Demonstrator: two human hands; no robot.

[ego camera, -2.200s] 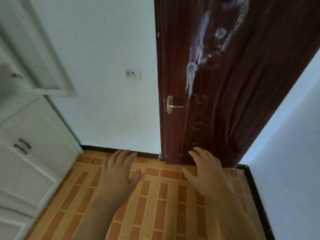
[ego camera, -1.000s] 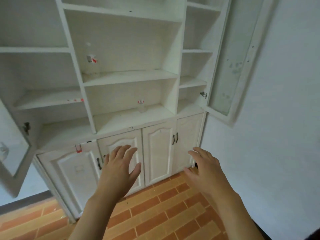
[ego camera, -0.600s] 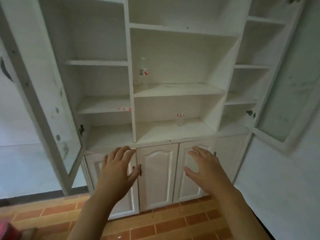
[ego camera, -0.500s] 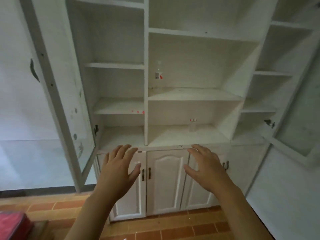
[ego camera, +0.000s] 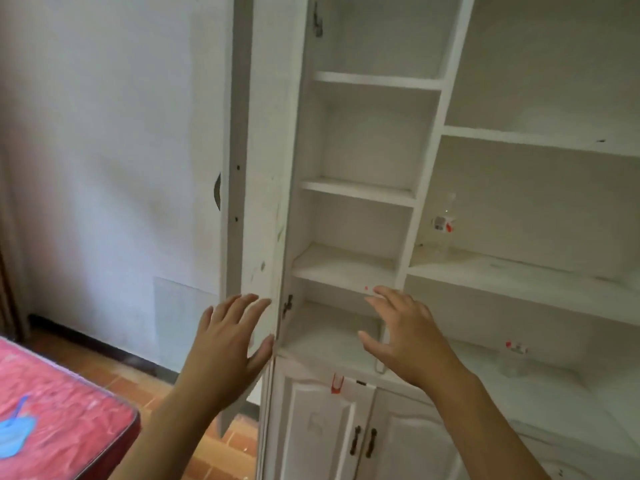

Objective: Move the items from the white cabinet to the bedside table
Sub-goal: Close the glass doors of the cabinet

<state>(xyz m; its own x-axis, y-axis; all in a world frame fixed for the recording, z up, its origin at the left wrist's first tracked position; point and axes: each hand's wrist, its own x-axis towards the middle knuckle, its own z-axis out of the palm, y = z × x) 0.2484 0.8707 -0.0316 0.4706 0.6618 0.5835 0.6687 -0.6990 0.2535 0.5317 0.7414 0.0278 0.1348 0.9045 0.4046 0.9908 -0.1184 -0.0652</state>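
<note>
The white cabinet (ego camera: 426, 140) fills the right of the head view, its shelves exposed. A clear bottle with a red-and-white label (ego camera: 443, 223) stands on a middle shelf. A small clear bottle with a red cap (ego camera: 515, 356) stands on the lower ledge to the right. My left hand (ego camera: 230, 344) is raised with fingers spread in front of the edge of the open cabinet door (ego camera: 252, 188). My right hand (ego camera: 405, 336) hovers, fingers spread and empty, before the narrow left shelves. The bedside table is out of view.
A red patterned surface with a blue motif (ego camera: 52, 417) sits at the lower left. Lower cabinet doors with dark handles (ego camera: 362, 441) are closed below my hands. A white wall and brick-patterned floor (ego camera: 138, 382) lie to the left.
The view has swung left and closer to the cabinet, so its left door edge and narrow shelves are now central. Both hands stay raised and empty.
</note>
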